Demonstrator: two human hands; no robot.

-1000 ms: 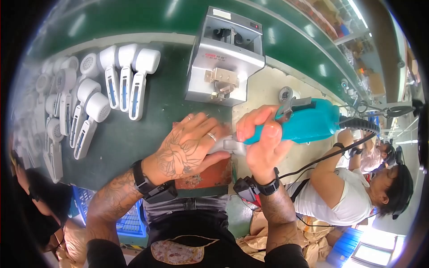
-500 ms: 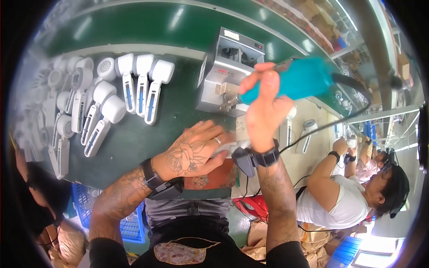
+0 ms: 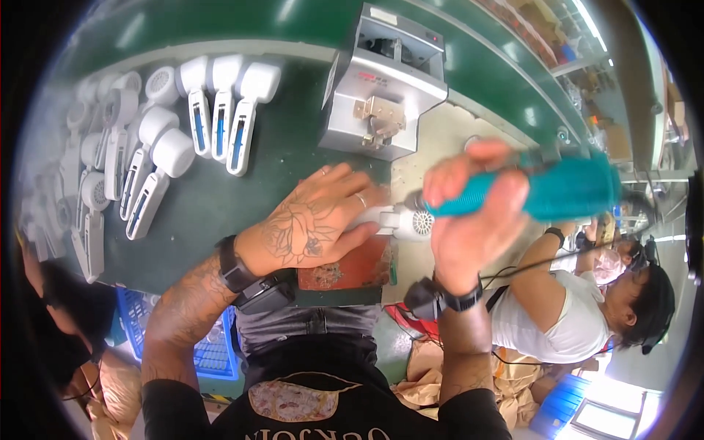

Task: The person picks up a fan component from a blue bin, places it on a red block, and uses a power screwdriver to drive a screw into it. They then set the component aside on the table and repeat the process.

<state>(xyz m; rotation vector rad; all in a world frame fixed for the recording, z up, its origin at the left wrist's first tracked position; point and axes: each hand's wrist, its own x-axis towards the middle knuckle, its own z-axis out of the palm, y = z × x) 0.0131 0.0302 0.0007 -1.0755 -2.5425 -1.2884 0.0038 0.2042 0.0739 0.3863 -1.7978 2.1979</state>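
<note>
My left hand (image 3: 315, 224) lies flat over a white handheld device (image 3: 400, 220) and presses it down on a reddish-brown pad (image 3: 352, 271) at the near edge of the green bench (image 3: 279, 183). The device's round vented head sticks out past my fingers. My right hand (image 3: 473, 216) grips a teal electric screwdriver (image 3: 557, 192), held nearly level with its tip at the device's head. A black cord hangs from the tool's rear.
A grey metal machine (image 3: 385, 84) stands just beyond my hands. Several white devices (image 3: 176, 139) lie in rows at the left. A blue crate (image 3: 198, 352) sits under the bench. A person in a white shirt (image 3: 557, 315) works at the right.
My right hand, which had lifted the screwdriver up toward the grey machine half a second ago, has come back down to the device's head. My left hand stayed on the device.
</note>
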